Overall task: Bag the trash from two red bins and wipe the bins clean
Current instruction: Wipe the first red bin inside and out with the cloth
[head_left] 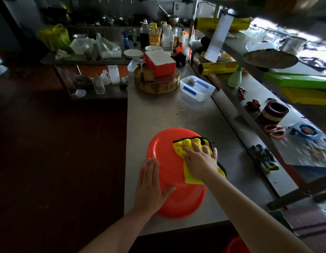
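Bin [169,172] is lying upside down on counter [158,115]; cloth [193,148] is resting on it under right hand [200,159], left hand [151,185] lying left of cloth.

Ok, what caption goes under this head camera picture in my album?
Left hand steadies an upside-down red bin while the right hand wipes it with a yellow cloth.

Steel tabletop [158,114], cluttered at the far end. Round wooden chopping block [157,83] with a red-and-white lidded box [159,63] on top. Just right of the block, a clear plastic container [197,88]. Further back, white plates [133,53] and oil bottles [154,36]. On the right ledge, orange scissors [274,131], dark gloves [264,157], dried chillies [253,104].
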A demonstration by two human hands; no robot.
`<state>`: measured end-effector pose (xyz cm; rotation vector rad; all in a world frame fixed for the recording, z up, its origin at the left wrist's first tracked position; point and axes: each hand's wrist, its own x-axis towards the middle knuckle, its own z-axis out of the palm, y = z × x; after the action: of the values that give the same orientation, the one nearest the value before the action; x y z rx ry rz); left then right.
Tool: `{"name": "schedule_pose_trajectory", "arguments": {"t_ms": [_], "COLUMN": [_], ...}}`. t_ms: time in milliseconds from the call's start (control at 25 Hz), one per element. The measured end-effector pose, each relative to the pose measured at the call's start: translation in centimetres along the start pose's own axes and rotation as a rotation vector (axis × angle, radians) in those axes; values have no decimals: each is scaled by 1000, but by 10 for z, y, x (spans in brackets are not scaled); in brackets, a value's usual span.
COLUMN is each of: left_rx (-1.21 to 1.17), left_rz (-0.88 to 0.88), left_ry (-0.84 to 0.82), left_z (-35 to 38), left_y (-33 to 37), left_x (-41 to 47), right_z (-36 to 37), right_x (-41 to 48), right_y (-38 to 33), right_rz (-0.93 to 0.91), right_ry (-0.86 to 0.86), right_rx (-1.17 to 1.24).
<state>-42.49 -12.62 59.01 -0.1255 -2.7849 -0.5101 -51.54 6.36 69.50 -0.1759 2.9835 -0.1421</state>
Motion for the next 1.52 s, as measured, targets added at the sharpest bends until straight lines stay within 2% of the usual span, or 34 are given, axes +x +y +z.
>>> {"name": "schedule_pose_trajectory", "arguments": {"t_ms": [160, 360, 520, 760, 920, 1240, 1520], "left_rx": [-17, -47, -43, -18, -10, 8, -23], "left_rz": [-5, -21, -59, -49, -26, -36, -6], "left_ry": [2, 2, -11, -4, 2, 19, 79], "left_z": [3, 2, -1, 2, 5, 6, 4], "left_y": [2, 2, 4, 3, 2, 2, 4], "left_x": [-1, -2, 0, -1, 0, 0, 0], "right_z": [8, 21, 15, 20, 8, 7, 14], "right_x": [18, 43, 72, 73, 76, 6, -61], "right_y": [-20, -71, -82, -64, -29, 19, 5], "right_rz": [3, -207, -262, -236, -148, -103, -161], "right_ry": [32, 51, 53, 143, 160, 134, 119], "right_rx": [103, 121, 100, 15, -21, -66, -50]}}
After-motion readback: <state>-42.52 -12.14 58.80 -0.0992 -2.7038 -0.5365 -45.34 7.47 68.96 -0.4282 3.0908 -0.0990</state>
